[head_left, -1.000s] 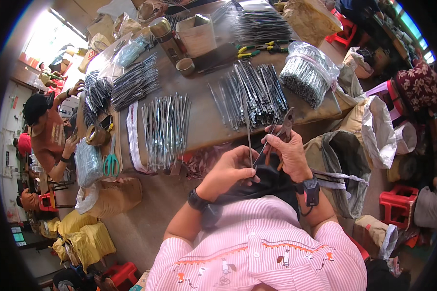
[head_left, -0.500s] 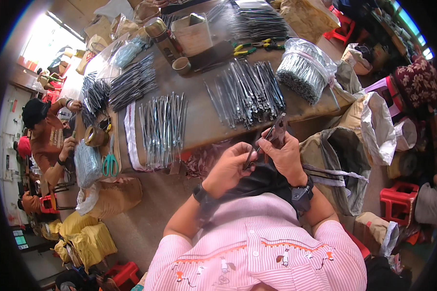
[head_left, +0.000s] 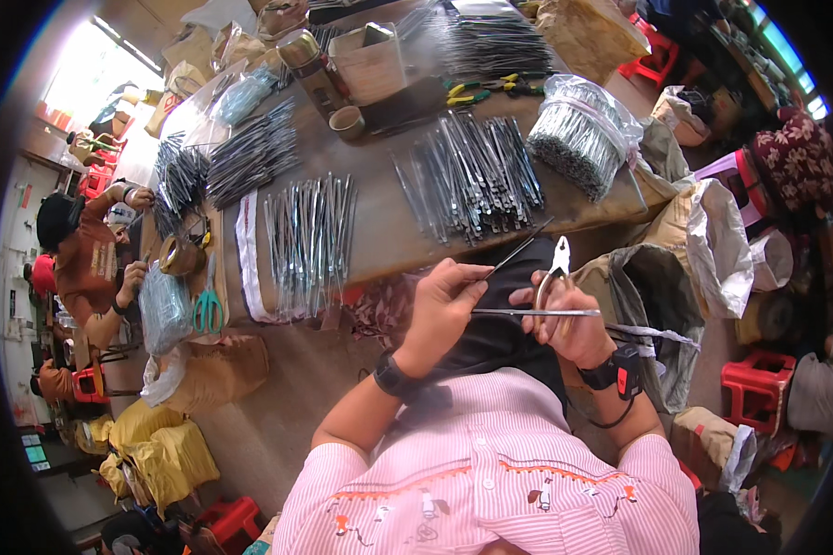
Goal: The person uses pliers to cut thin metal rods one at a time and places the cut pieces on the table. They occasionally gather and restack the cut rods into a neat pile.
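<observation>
My left hand (head_left: 446, 307) pinches a thin dark metal strip (head_left: 520, 246) that slants up to the right. In my right hand (head_left: 574, 326) is a pair of pliers (head_left: 559, 263), its jaws pointing up and slightly apart. A second, shiny metal strip (head_left: 535, 313) runs level between the hands, crossing over the right fingers; which fingers grip it I cannot tell. Beyond the hands, a pile of metal strips (head_left: 481, 176) lies on the brown table (head_left: 389, 242) near its front edge. Another spread of strips (head_left: 311, 242) lies to its left.
A plastic-wrapped strip bundle (head_left: 578, 139) stands at the right. Farther back are pliers with yellow-green handles (head_left: 467, 92), a flask (head_left: 307, 63), a cup (head_left: 346, 123) and a plastic tub (head_left: 368, 67). Teal scissors (head_left: 208, 310) lie left. Open sacks (head_left: 652, 305) stand right. A co-worker (head_left: 88, 264) sits left.
My hands have moved apart from their joined position at the table edge. The pliers have turned upright, and a level metal strip now shows between the hands.
</observation>
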`<move>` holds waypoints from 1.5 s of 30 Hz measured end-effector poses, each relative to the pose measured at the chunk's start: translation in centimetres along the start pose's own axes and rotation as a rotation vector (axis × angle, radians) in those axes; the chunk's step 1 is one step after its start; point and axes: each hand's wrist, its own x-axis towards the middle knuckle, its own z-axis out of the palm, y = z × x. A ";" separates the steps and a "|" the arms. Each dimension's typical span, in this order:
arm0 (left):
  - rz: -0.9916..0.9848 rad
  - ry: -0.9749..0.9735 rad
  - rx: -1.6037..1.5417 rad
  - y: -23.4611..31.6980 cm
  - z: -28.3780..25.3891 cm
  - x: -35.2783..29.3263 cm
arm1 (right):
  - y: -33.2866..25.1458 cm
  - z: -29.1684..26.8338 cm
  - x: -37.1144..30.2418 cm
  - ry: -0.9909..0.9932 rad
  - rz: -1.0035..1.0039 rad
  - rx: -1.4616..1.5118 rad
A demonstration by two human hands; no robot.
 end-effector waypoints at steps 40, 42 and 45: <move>0.141 0.070 0.528 2.2 -0.5 -0.9 | -0.1 1.0 0.9 0.307 -0.376 -1.809; 0.190 0.107 0.580 2.4 -1.0 -1.3 | 0.1 1.5 1.6 0.282 -0.393 -1.793; 0.169 0.153 0.646 2.5 -1.9 -2.1 | 0.7 2.2 2.6 0.255 -0.392 -1.767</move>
